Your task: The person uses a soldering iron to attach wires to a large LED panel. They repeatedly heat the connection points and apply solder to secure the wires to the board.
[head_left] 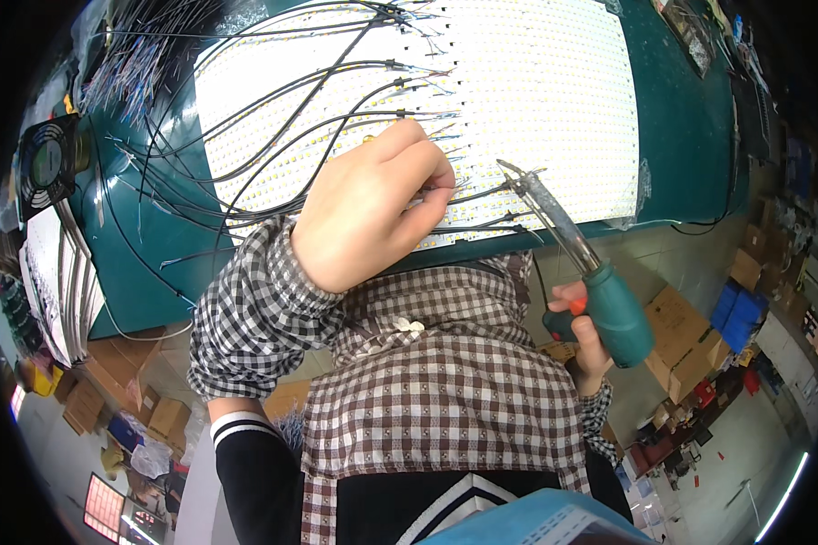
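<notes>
White LED panels [554,100] dotted with small yellow LEDs lie on the green table before me. Several black cables [391,64] run across them from the left, their bared coloured wire ends lined up along the panels' middle seam. My left hand [364,209] rests over the near part of the panels, thumb and forefinger pinched on a thin wire end at the seam. In my right hand [591,350] is a soldering gun [620,313] with a green body and a red trigger. Its metal tip points up and left, close above the panel, just right of the pinched wire.
A thick bundle of cut wires [141,68] lies at the far left of the green table [141,295]. Below it stands a black fan [47,168], with stacked white strips [59,282] nearby. Cardboard boxes [686,336] and blue crates [734,313] stand on the floor at right.
</notes>
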### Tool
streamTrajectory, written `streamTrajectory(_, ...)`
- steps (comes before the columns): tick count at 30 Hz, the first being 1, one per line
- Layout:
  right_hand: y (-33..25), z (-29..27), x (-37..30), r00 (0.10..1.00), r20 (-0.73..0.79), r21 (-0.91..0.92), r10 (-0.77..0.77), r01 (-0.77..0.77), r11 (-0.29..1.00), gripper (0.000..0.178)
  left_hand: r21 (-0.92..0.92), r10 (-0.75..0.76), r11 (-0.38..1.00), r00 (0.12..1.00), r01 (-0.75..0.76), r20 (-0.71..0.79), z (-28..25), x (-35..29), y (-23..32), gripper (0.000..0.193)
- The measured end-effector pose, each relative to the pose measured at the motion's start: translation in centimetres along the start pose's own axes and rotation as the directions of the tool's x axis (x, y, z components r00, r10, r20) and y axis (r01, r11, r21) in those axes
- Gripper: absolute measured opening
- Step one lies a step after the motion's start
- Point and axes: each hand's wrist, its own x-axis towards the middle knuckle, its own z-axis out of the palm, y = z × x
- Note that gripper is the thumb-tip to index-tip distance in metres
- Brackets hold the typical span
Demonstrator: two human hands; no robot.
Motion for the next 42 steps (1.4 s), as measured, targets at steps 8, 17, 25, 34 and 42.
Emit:
streamTrajectory(8, -0.2, 0.4, -0.3, 1.000, -0.010, -0.083, 0.000, -0.001, 0.997, 0.052, 0.085, -0.062, 0.994, 0.995, 0.069, -0.083, 0.8, 0.4, 0.7, 0.009)
streamTrajectory(17, 0.2, 0.1, 0.1, 0.997, 0.043, -0.084, -0.058, 0.061, 0.995, 0.048, 0.098, -0.088, 0.991, 0.993, 0.095, -0.075, 0.8, 0.7, 0.7, 0.010)
streamTrajectory(25, 0.3, 0.2, 0.1, 0.994, 0.045, -0.147, -0.097, 0.103, 0.984, 0.055, 0.119, -0.076, 0.989, 0.994, 0.085, -0.079, 0.8, 0.8, 0.6, 0.009)
streamTrajectory(34, 0.2, 0.5, 0.4, 0.993, 0.069, -0.146, -0.098, 0.107, 0.983, 0.061, 0.113, -0.073, 0.990, 0.994, 0.081, -0.080, 0.9, 0.9, 0.7, 0.011)
streamTrajectory(42, 0.4, 0.5, 0.3, 0.995, 0.058, -0.106, -0.080, 0.086, 0.991, 0.061, 0.139, -0.060, 0.988, 0.994, 0.072, -0.086, 0.9, 0.8, 0.6, 0.009)
